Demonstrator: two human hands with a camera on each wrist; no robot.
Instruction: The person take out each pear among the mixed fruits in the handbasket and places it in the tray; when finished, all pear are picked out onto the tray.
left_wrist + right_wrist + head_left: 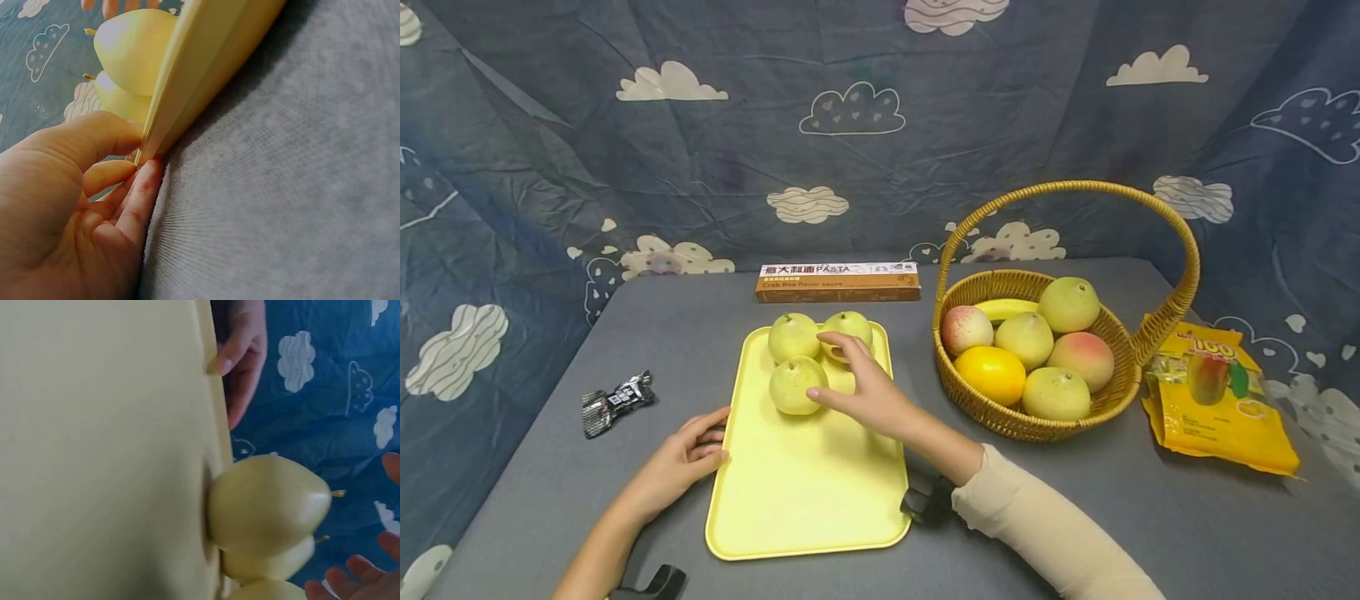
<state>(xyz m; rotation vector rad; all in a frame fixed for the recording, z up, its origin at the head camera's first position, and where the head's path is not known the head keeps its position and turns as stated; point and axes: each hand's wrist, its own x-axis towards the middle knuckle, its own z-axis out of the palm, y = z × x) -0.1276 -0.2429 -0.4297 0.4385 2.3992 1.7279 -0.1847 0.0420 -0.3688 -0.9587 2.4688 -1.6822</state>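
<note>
Three round yellow-green pears (797, 384) stand bunched at the far end of a yellow tray (808, 500). My left hand (681, 462) pinches the tray's left rim; in the left wrist view its thumb (94, 137) lies on the rim with fingers at the other side. Over the pears hovers my right hand (868, 392), thumb and fingers spread apart. The right wrist view shows its fingers (369, 572) apart from the nearest pear (269, 503). The far right pear is partly hidden behind this hand in the head view.
Right of the tray stands a wicker basket (1030, 427) with a tall handle, holding pears, peaches, a banana and an orange-yellow fruit. Yellow candy bags (1221, 408) lie beyond it. A pasta box (838, 283) sits behind the tray, and a black-and-silver packet (619, 403) lies left.
</note>
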